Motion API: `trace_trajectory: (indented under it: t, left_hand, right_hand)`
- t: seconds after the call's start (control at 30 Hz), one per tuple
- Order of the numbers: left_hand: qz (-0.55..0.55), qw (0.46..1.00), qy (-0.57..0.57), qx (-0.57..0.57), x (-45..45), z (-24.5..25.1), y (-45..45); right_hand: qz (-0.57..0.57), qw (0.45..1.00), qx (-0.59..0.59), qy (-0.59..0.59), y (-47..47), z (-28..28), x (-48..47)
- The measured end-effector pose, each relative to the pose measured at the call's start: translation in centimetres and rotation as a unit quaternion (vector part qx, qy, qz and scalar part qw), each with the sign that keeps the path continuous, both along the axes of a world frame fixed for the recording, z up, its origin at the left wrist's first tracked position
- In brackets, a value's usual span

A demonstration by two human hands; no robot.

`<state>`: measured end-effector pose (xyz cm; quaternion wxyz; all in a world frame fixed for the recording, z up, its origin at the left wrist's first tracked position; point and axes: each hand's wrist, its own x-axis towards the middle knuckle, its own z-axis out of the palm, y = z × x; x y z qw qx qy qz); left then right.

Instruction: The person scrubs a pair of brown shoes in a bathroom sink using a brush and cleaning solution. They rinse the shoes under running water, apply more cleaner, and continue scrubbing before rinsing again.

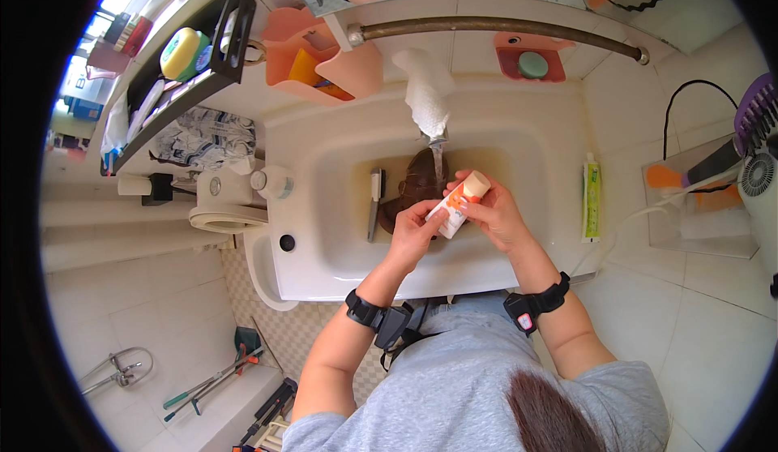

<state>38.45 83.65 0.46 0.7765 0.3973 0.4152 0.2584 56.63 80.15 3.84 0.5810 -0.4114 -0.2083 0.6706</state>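
Both my hands hold a small white and orange bottle (453, 209) with a cream cap, tilted over the sink (529, 269). My left hand (415, 230) grips its lower end, and my right hand (497, 212) is around the upper part near the cap. Water runs from the faucet (436, 140), which is wrapped in white bubbly material, onto a brown shoe (419, 181) in the basin. The shoe is partly hidden by my hands and the bottle. Left of it, a long grey and white brush or similar handled tool (375, 206) lies in brownish water.
A clear bottle with a white cap (275, 183) and a black round cap (287, 243) stand on the left rim. On the right rim lies a green tube (591, 199). A pink soap holder (530, 58) and a metal bar (498, 24) are on the back wall.
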Motion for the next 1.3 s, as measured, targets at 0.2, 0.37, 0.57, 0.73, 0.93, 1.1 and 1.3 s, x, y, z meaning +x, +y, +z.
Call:
trace_trajectory:
  t: [0.2,0.37,0.57,0.73,0.93,1.1,1.3]
  left_hand:
    - [0.144,0.985,0.025,0.096,1.2,1.4,5.2]
    - [0.008,0.969,0.12,0.217,5.4,1.5,7.5]
    - [-0.009,0.788,0.254,0.561,0.7,3.4,5.9]
    - [-0.049,0.706,0.288,0.646,-4.5,6.5,5.7]
    - [-0.029,0.754,0.38,0.534,-8.7,8.7,7.0]
    - [0.099,0.812,0.328,0.473,-11.0,12.7,9.7]
    - [0.331,0.729,0.184,0.57,-10.2,18.2,13.8]
  right_hand:
    - [-0.012,0.999,-0.014,0.033,-0.7,-1.5,1.0]
    - [-0.131,0.908,-0.054,-0.393,-1.9,-6.0,6.8]
    - [-0.16,0.44,-0.34,-0.816,-5.7,-9.1,14.4]
    - [-0.205,0.388,-0.376,-0.816,-6.3,-10.4,16.1]
    - [-0.208,0.384,-0.378,-0.816,-6.2,-11.0,18.2]
    - [-0.201,0.486,-0.293,-0.799,-7.0,-10.8,19.1]
    - [-0.115,0.942,-0.184,-0.258,-4.1,-11.2,11.0]
